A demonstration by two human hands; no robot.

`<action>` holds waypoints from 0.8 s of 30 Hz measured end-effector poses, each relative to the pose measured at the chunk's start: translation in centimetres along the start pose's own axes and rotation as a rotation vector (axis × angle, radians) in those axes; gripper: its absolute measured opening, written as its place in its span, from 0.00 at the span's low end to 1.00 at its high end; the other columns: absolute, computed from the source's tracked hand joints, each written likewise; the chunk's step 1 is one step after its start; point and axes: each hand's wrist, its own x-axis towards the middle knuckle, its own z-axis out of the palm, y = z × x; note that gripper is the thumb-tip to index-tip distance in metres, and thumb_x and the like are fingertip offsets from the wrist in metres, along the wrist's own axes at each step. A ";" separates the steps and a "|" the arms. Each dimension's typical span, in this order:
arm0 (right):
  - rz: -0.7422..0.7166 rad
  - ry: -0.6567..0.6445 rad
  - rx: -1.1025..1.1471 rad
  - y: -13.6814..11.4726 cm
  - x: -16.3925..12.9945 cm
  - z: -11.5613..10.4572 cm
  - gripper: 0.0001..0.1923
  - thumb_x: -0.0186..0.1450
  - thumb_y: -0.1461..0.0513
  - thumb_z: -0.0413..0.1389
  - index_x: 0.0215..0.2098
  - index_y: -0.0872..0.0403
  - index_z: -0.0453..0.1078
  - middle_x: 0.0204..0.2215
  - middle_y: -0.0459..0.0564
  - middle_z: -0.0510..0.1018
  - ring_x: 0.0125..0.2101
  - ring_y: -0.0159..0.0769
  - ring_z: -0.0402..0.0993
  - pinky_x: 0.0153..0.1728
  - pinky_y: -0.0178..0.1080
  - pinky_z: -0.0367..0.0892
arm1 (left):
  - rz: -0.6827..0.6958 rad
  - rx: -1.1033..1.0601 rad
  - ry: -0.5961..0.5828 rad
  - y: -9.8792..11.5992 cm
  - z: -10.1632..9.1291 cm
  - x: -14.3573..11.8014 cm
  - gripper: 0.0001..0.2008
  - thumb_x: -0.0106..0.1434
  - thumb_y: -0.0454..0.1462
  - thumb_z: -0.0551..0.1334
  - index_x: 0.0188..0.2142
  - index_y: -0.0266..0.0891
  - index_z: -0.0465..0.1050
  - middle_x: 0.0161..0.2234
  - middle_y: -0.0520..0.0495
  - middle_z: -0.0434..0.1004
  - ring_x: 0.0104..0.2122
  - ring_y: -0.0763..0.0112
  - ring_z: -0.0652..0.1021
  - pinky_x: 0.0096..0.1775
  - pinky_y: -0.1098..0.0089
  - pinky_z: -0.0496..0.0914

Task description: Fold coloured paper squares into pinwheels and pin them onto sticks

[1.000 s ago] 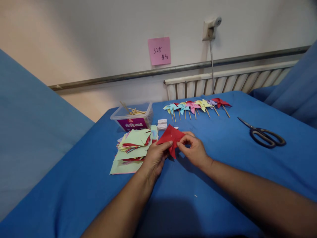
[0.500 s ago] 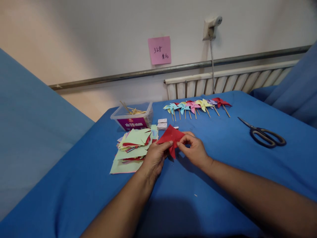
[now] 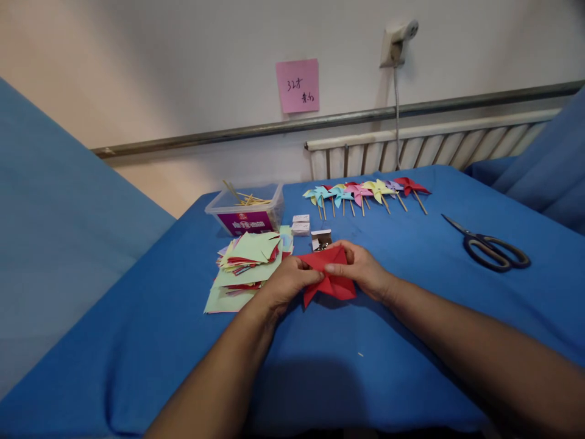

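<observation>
A red paper pinwheel sheet (image 3: 340,288), cut and partly folded, is held just above the blue table. My left hand (image 3: 290,280) grips its left side, the thumb pressing near the centre. From the right, my right hand (image 3: 361,268) is closed on the same paper, its thumb lying across the upper middle. Fingers beneath the sheet are hidden. Right behind the paper is a small open box (image 3: 321,238) with shiny little metal pieces in it. Left of my hands lies a stack of cut coloured paper sheets (image 3: 251,251), pale green on top.
A clear plastic tub (image 3: 247,213) of wooden sticks stands at the back left, with small white boxes (image 3: 300,225) beside it. Finished pinwheels (image 3: 379,190) lie in a row along the back. Black-handled scissors (image 3: 491,247) rest at the right on the blue cloth (image 3: 411,378).
The red paper has been turned and lowered slightly toward me. My right thumb has shifted onto its middle. The small open box behind it now shows more fully.
</observation>
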 end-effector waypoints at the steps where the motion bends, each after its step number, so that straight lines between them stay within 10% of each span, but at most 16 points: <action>1: 0.008 -0.008 -0.016 0.1 -0.1 0.0 0.21 0.48 0.59 0.69 0.37 0.53 0.69 0.30 0.45 0.78 0.28 0.33 0.75 0.33 0.38 0.71 | 0.005 0.032 -0.014 0.0 -0.1 0.0 0.01 0.45 0.29 0.66 0.21 0.33 0.77 0.18 0.47 0.75 0.16 0.76 0.69 0.19 0.76 0.60; 14: -0.147 0.476 0.159 1.3 0.4 1.1 0.19 0.49 0.58 0.67 0.36 0.54 0.68 0.31 0.45 0.79 0.30 0.33 0.75 0.37 0.39 0.69 | -0.053 -0.410 0.142 -1.4 1.5 1.0 0.13 0.46 0.36 0.72 0.33 0.37 0.76 0.30 0.47 0.79 0.30 0.71 0.77 0.35 0.72 0.69; 24: -0.181 0.474 0.075 1.9 0.3 2.0 0.19 0.50 0.58 0.66 0.36 0.53 0.67 0.30 0.44 0.78 0.29 0.34 0.74 0.35 0.39 0.69 | 0.006 -0.538 0.176 -2.5 3.0 1.1 0.13 0.43 0.34 0.72 0.32 0.34 0.79 0.29 0.46 0.81 0.29 0.69 0.78 0.38 0.68 0.70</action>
